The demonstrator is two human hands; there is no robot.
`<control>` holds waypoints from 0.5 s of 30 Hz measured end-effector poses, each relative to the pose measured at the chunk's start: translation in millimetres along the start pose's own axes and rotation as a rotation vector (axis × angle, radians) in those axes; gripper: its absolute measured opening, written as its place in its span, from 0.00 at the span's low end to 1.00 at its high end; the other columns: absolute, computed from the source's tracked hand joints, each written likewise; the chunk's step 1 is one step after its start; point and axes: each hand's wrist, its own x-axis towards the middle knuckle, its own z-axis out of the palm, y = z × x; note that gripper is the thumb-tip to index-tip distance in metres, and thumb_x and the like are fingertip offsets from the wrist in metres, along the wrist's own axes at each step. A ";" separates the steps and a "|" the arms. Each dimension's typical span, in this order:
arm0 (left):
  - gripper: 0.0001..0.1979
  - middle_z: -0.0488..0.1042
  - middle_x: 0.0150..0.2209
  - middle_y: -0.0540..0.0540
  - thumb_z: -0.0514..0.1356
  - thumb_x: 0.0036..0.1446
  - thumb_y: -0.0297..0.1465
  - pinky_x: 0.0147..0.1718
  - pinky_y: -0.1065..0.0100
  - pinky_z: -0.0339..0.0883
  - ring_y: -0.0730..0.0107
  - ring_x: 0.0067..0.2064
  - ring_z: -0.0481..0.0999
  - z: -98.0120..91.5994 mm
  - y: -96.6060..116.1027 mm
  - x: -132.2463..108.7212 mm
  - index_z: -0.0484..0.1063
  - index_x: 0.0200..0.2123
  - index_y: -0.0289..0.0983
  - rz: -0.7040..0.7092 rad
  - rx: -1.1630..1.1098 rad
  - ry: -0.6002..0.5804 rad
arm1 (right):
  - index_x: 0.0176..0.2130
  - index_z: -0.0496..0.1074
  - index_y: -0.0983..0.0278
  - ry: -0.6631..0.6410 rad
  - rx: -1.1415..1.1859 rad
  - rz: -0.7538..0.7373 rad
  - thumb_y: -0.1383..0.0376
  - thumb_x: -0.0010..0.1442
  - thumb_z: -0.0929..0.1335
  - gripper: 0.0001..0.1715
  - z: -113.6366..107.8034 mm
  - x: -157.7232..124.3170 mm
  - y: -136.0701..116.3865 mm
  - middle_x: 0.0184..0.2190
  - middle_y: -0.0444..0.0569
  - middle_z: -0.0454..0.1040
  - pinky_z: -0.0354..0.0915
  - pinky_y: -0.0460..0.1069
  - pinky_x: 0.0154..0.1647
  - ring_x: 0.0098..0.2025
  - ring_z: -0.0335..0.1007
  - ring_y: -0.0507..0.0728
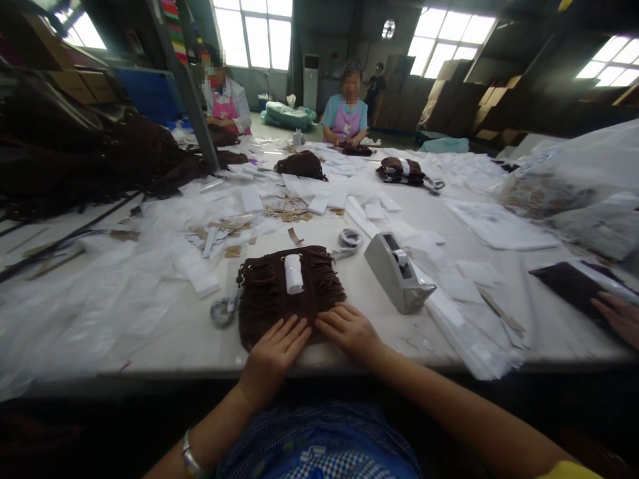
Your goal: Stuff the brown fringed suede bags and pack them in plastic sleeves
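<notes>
A dark brown fringed suede bag (279, 286) lies flat on the white table (190, 339) right in front of me. A small white wrapped piece (293, 273) sits on its upper middle. My left hand (275, 352) rests palm down on the bag's lower edge with fingers spread. My right hand (349, 330) presses flat on the bag's lower right edge, fingertips almost touching the left hand. Neither hand grips anything.
A grey tape dispenser (397, 273) stands just right of the bag, a tape roll (349, 238) behind it. Clear plastic bags (74, 293) and paper strips cover the left. Two people sit at the far end with more brown bags (301, 164). Another person's hand (619, 316) is at right.
</notes>
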 end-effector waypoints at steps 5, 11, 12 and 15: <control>0.22 0.74 0.57 0.42 0.48 0.65 0.20 0.53 0.55 0.74 0.58 0.57 0.74 4.5 -14.1 7.0 0.69 0.58 0.35 0.028 0.025 -0.051 | 0.49 0.73 0.65 -0.027 -0.046 -0.038 0.70 0.68 0.63 0.13 8.9 9.7 6.4 0.47 0.54 0.77 0.67 0.57 0.54 0.47 0.70 0.59; 0.20 0.76 0.54 0.40 0.50 0.65 0.20 0.50 0.56 0.76 0.57 0.54 0.77 5.3 -27.2 16.2 0.70 0.56 0.33 0.056 0.020 -0.033 | 0.44 0.74 0.69 -0.078 -0.119 -0.175 0.71 0.67 0.62 0.11 7.3 36.2 22.1 0.42 0.56 0.77 0.69 0.53 0.40 0.39 0.71 0.58; 0.20 0.76 0.54 0.40 0.50 0.65 0.20 0.50 0.56 0.76 0.57 0.54 0.77 2.6 -25.8 16.1 0.70 0.56 0.33 0.048 0.013 -0.024 | 0.43 0.74 0.69 -0.071 -0.114 -0.202 0.72 0.67 0.62 0.11 4.0 37.8 22.6 0.41 0.55 0.78 0.69 0.52 0.38 0.38 0.71 0.57; 0.20 0.75 0.55 0.40 0.49 0.66 0.22 0.51 0.57 0.75 0.58 0.56 0.76 -11.2 -12.3 10.1 0.68 0.58 0.33 0.028 -0.028 -0.007 | 0.44 0.75 0.69 -0.027 -0.087 -0.220 0.71 0.67 0.63 0.11 -10.5 30.1 13.2 0.41 0.55 0.78 0.68 0.51 0.36 0.38 0.72 0.57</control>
